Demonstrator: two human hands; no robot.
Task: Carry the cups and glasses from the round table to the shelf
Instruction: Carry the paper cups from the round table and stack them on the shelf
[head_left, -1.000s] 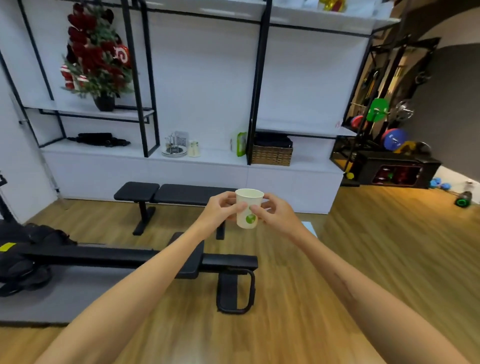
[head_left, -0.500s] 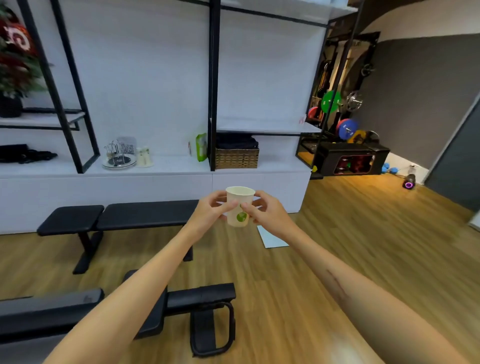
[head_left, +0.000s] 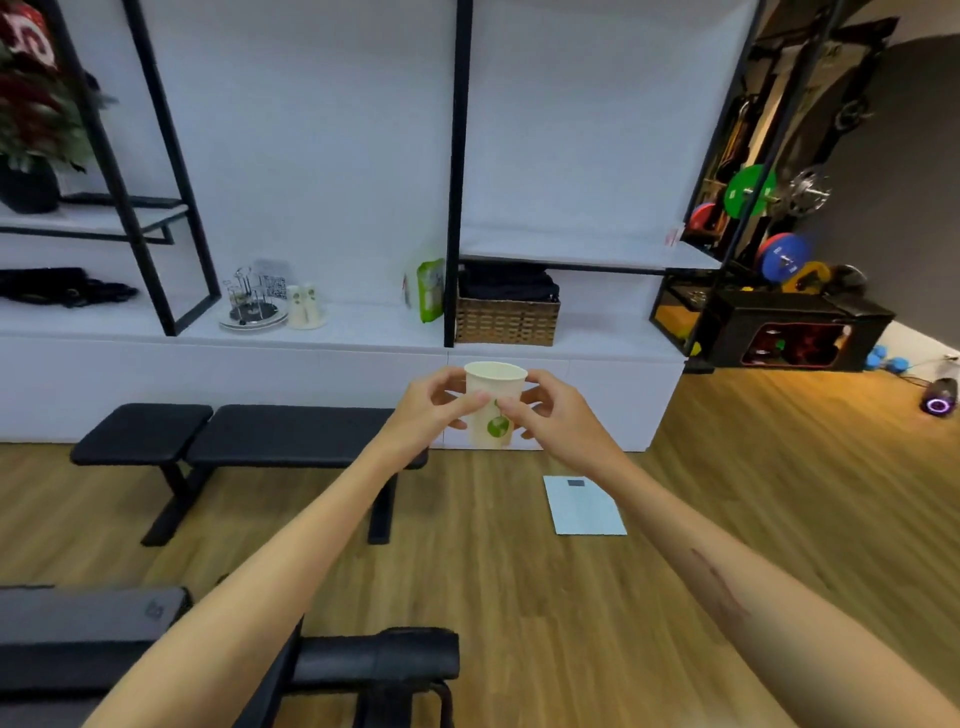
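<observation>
While both the left hand and right hand are curling fingers round an upright paper cup at centre frame, carrying is judged under way, setting-down on the white shelf beyond is pending, and the round table is lying out of frame.

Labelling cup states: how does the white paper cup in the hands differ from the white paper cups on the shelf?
The held white paper cup is upright, mouth up; the shelf cups look inverted. It is gripped by left hand and right hand; those rest on the white shelf. Both show a green logo.
</observation>
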